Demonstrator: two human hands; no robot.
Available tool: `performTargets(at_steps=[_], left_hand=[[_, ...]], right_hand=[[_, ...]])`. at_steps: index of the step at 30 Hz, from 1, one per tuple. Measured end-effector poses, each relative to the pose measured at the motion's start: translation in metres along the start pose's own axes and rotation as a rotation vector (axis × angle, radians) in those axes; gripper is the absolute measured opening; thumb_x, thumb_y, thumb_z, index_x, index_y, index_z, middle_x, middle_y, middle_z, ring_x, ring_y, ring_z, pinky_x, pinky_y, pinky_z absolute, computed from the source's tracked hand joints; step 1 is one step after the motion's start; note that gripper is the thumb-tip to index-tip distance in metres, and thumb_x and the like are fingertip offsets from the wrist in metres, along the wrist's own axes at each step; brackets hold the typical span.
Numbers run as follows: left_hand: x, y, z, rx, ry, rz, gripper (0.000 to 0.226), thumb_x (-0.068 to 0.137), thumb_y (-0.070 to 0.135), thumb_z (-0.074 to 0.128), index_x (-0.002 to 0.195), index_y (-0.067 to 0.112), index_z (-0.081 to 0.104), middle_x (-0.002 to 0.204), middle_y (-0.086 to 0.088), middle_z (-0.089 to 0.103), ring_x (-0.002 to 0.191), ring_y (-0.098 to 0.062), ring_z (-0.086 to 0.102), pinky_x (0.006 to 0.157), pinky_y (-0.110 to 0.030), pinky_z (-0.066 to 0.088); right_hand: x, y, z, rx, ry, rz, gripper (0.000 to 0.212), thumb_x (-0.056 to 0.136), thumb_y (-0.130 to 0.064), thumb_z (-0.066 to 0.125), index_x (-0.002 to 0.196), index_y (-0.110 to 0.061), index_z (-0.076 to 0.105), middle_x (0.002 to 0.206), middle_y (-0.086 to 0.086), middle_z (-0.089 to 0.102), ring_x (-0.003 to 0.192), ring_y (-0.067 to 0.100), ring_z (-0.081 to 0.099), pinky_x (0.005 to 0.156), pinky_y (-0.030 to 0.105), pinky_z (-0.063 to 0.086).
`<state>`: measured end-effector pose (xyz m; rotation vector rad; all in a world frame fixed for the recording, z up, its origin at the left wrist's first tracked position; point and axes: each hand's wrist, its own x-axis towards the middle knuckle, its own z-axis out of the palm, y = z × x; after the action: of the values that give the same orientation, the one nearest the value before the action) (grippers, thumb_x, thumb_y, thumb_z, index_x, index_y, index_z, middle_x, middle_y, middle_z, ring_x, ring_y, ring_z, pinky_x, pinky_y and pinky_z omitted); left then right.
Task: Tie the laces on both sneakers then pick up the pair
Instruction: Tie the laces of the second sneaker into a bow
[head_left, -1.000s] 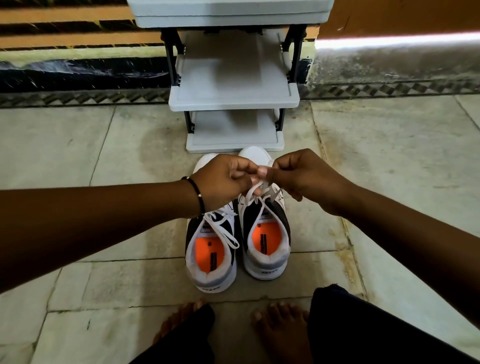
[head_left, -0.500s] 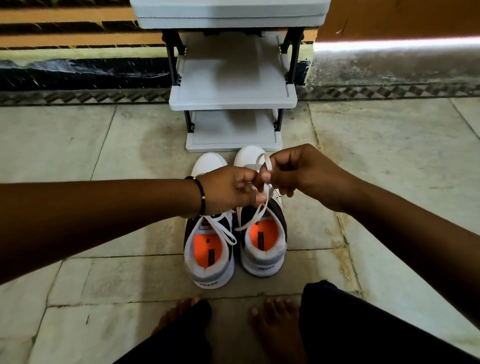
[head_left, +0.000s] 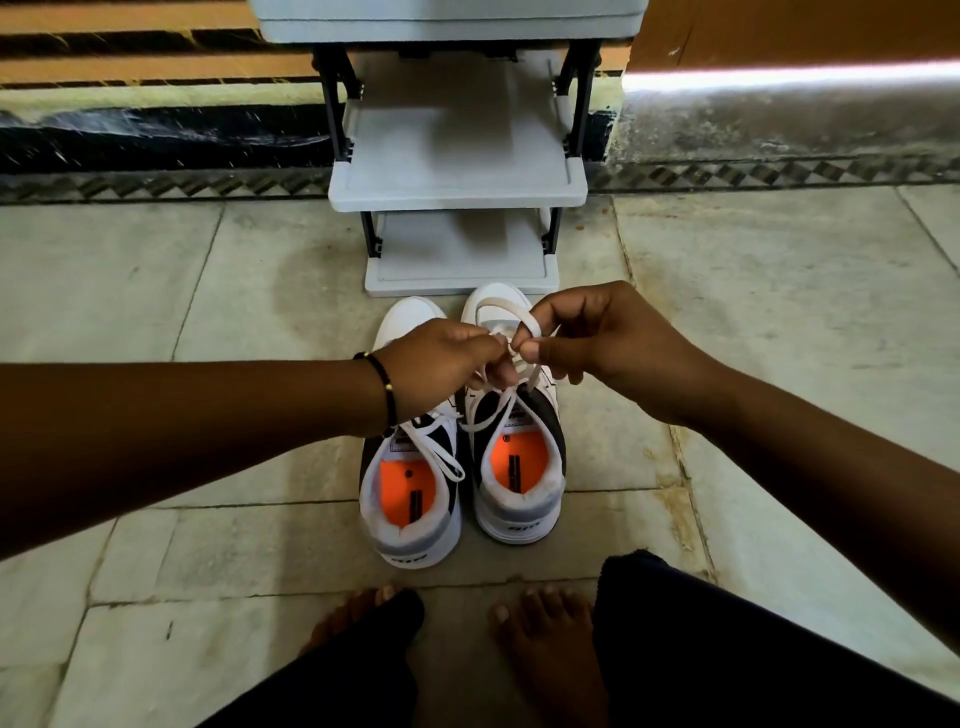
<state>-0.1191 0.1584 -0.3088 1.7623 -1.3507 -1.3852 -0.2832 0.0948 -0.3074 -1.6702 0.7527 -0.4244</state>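
Overall light: dim indoor scene, muted colours, both forearms nearly black.
Brightest spot: a blown-out streak of glare along the wall ledge (head_left: 789, 78) at upper right.
Floor (head_left: 182, 291): pale tiles evenly lit, with a faint sheen in the middle.
Shadows: soft and weak; dark under the shoe rack (head_left: 457, 171) shelves.
Sharpness: centre crisp, laces (head_left: 498, 317) clearly drawn.
Distortion: wide-angle bending; wall lines and tile joints curve toward the edges.
Corners: darker, slightly smeared.

One head-worn view looks forward and steeply down (close over the hands) toward the floor (head_left: 156, 291) and wall.
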Motion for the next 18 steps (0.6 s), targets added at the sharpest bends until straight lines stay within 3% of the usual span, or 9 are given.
performTargets(at_steps=[2,3,5,6,8,9,11,14,18], left_hand=[[-0.005,0.003,0.002,-0.254,-0.021,-0.094,0.028,0.095,0.02,0.037,0.079,0.02,0.06,0.079,0.0,0.064,0.062,-0.003,0.064,0.066,-0.014,0.05],[-0.008,0.003,0.003,-0.353,-0.026,-0.152,0.025,0.095,0.024,0.038,0.082,0.022,0.059,0.083,0.0,0.064,0.064,-0.003,0.064,0.077,-0.018,0.051],[-0.01,0.002,0.003,-0.454,0.008,-0.244,0.022,0.092,0.035,0.041,0.082,0.025,0.058,0.086,0.004,0.066,0.077,-0.008,0.062,0.107,-0.041,0.031],[-0.01,0.001,0.003,-0.501,0.046,-0.262,0.023,0.091,0.038,0.043,0.078,0.025,0.058,0.083,0.007,0.067,0.081,-0.009,0.061,0.111,-0.047,0.021],[-0.01,0.0,0.0,-0.609,0.128,-0.266,0.027,0.09,0.038,0.045,0.069,0.024,0.056,0.072,0.012,0.069,0.083,-0.007,0.061,0.106,-0.042,0.026],[-0.01,0.001,-0.002,-0.67,0.156,-0.261,0.029,0.091,0.037,0.044,0.067,0.024,0.054,0.067,0.014,0.07,0.084,-0.005,0.062,0.091,-0.035,0.034],[-0.011,-0.001,-0.007,-0.794,0.176,-0.254,0.03,0.093,0.036,0.041,0.066,0.026,0.05,0.067,0.014,0.074,0.083,-0.002,0.065,0.067,-0.028,0.032],[-0.014,-0.004,-0.015,-0.953,0.126,-0.259,0.028,0.093,0.037,0.041,0.069,0.028,0.05,0.08,0.012,0.075,0.086,-0.005,0.066,0.072,-0.029,0.036],[-0.016,-0.003,-0.013,-0.99,0.039,-0.227,0.016,0.09,0.038,0.046,0.082,0.029,0.056,0.099,0.007,0.071,0.096,-0.014,0.065,0.085,-0.035,0.044]], right_hand=[[-0.003,0.001,0.002,0.012,0.003,0.005,0.008,0.081,-0.008,0.066,0.082,-0.001,0.069,0.067,0.01,0.062,0.056,0.015,0.051,0.05,0.02,0.041],[-0.004,0.001,0.004,0.019,0.007,0.006,0.008,0.081,-0.008,0.066,0.081,0.0,0.069,0.064,0.005,0.063,0.055,0.014,0.051,0.049,0.019,0.041],[-0.005,0.001,0.007,0.044,0.032,0.016,0.014,0.083,-0.008,0.064,0.078,0.004,0.067,0.059,0.001,0.061,0.051,0.007,0.051,0.049,0.014,0.04],[-0.005,0.002,0.009,0.058,0.055,0.025,0.016,0.084,-0.008,0.063,0.077,0.006,0.066,0.058,0.001,0.06,0.05,0.005,0.05,0.049,0.012,0.04],[-0.004,0.001,0.011,0.087,0.12,0.05,0.018,0.085,-0.011,0.062,0.074,0.003,0.065,0.058,-0.001,0.059,0.05,0.006,0.05,0.05,0.014,0.04],[-0.004,0.002,0.011,0.121,0.158,0.069,0.018,0.086,-0.013,0.061,0.075,0.001,0.065,0.062,0.0,0.06,0.053,0.009,0.051,0.052,0.017,0.04],[-0.003,0.003,0.007,0.213,0.223,0.109,0.02,0.087,-0.013,0.058,0.083,0.006,0.064,0.072,0.005,0.063,0.057,0.013,0.052,0.056,0.023,0.04],[-0.004,0.005,0.002,0.228,0.224,0.109,0.019,0.088,-0.01,0.057,0.084,0.007,0.064,0.072,0.008,0.064,0.06,0.015,0.055,0.057,0.022,0.046],[-0.006,0.008,0.007,0.238,0.161,0.102,0.014,0.086,-0.007,0.058,0.082,0.004,0.066,0.074,0.012,0.064,0.062,0.016,0.059,0.058,0.021,0.05]])
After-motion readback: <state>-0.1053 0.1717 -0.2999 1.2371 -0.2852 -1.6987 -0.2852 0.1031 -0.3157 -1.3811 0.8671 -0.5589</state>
